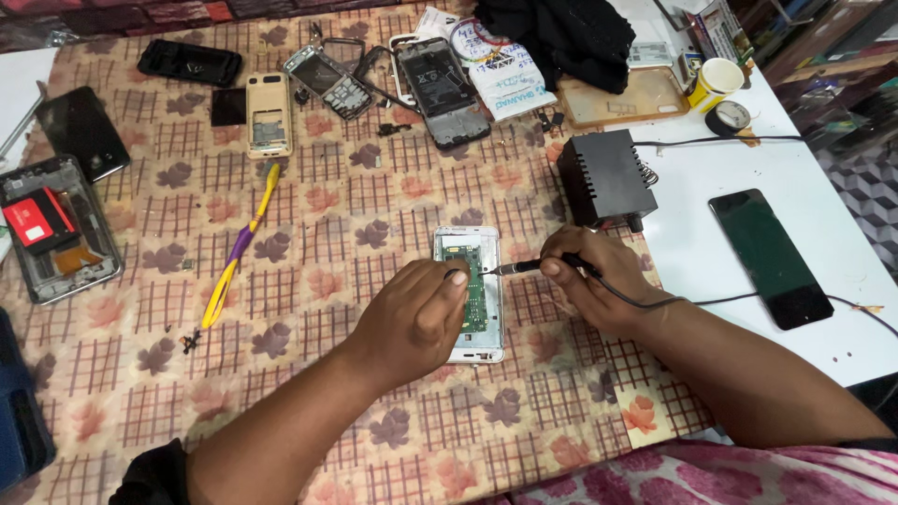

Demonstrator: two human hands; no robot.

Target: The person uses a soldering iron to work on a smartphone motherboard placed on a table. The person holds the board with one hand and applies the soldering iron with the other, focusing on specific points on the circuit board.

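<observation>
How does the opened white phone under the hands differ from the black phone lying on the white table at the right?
The white phone with its green circuit board exposed is opened up; the black slab phone is closed, showing only dark glass. The white one lies on the patterned cloth, steadied by the left hand and probed with the right hand's soldering iron; the black one lies untouched. Both lie flat.

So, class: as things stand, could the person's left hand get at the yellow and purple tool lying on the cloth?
Probably yes. The left hand rests on the opened phone, and the yellow and purple tool lies to its left on the patterned cloth with only bare cloth between them. It would have to let go of the phone first.
</observation>
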